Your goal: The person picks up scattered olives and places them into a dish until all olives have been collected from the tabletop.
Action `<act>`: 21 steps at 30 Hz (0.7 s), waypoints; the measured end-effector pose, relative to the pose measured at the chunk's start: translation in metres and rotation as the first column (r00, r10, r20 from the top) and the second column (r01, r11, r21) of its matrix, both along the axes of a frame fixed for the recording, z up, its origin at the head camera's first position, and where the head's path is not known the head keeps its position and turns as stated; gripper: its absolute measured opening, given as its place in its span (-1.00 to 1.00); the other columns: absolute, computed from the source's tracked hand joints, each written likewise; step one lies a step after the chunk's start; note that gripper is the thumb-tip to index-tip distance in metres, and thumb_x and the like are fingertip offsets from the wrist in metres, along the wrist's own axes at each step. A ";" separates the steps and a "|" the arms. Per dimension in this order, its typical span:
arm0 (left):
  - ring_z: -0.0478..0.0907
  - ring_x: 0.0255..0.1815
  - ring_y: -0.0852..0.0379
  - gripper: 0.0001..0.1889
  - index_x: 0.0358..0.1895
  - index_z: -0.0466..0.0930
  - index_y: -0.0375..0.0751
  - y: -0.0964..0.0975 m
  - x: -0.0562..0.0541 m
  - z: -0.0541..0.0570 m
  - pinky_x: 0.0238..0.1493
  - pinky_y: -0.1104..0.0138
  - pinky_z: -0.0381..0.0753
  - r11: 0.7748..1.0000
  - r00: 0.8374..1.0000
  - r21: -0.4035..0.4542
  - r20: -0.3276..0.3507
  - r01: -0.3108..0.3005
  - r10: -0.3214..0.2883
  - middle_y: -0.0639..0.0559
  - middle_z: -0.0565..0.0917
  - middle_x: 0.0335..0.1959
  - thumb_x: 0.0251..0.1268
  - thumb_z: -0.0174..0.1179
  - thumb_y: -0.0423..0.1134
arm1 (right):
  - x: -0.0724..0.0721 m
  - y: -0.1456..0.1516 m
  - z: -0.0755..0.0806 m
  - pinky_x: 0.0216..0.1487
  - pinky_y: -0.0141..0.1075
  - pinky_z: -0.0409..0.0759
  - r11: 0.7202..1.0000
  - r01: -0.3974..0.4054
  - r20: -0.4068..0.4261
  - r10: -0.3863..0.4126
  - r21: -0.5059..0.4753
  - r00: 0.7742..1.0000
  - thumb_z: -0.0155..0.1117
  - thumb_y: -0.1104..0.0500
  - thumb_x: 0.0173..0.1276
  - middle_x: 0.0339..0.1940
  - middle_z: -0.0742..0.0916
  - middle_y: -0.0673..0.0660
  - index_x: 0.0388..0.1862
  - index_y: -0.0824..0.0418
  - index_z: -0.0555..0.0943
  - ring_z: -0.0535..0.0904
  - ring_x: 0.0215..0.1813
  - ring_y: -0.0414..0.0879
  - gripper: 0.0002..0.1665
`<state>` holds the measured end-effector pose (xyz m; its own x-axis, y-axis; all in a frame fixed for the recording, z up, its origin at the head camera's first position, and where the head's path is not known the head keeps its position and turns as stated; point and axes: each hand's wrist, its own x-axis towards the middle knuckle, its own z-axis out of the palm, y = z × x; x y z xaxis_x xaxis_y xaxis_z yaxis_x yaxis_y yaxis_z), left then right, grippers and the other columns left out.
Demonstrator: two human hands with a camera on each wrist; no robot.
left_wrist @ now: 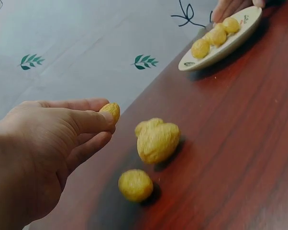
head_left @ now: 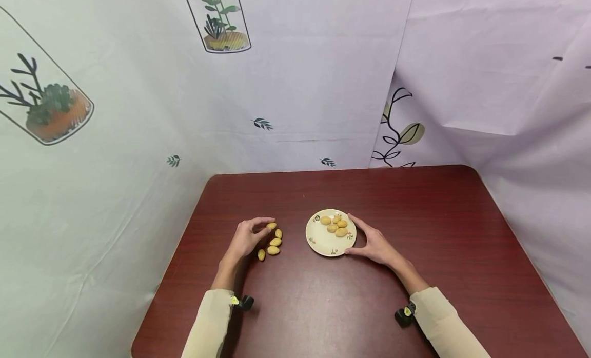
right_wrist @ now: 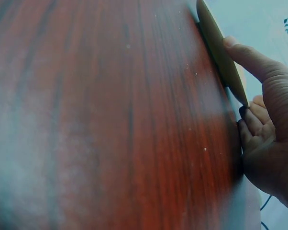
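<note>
Between thumb and fingertips, my left hand pinches a small yellow wrinkled oval nut-like piece, held above the table. Several more yellow nut-like pieces lie just beside and below that hand; in the left wrist view some of them overlap. My right hand holds the right rim of a round cream plate, thumb at the near side and fingers at the far side. Several similar pieces sit on the plate's far half. In the right wrist view, the plate appears edge-on and its contents are hidden.
The dark red wood-grain table has rounded far corners. Pale printed cloth hangs behind it and along both sides. A small dark camera is strapped at the left wrist, another at the right wrist.
</note>
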<state>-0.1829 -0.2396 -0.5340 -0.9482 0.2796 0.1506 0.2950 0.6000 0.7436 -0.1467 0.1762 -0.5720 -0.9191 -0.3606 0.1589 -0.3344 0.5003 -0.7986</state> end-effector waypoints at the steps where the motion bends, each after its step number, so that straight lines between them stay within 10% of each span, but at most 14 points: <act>1: 0.80 0.04 -0.04 -0.70 0.20 0.78 -0.12 0.002 -0.001 0.001 0.03 0.08 0.78 1.000 1.000 0.004 -0.004 0.005 -0.005 -0.04 0.81 0.08 0.48 0.38 -0.31 | 0.000 0.000 0.000 0.50 0.27 0.36 1.000 0.000 0.001 0.000 0.000 1.000 0.75 -0.04 0.15 0.61 0.42 0.34 0.70 0.26 0.23 0.34 0.59 0.33 0.28; 21: 0.82 -0.04 0.06 -0.73 0.14 0.82 -0.11 0.050 -0.017 0.010 -0.12 0.26 0.80 0.993 0.998 0.109 -0.040 0.042 -0.038 0.00 0.83 0.04 0.44 0.42 -0.28 | 0.000 0.000 -0.001 0.50 0.27 0.36 1.000 0.002 0.005 -0.002 0.004 1.000 0.74 -0.05 0.16 0.62 0.42 0.32 0.70 0.26 0.23 0.34 0.59 0.32 0.27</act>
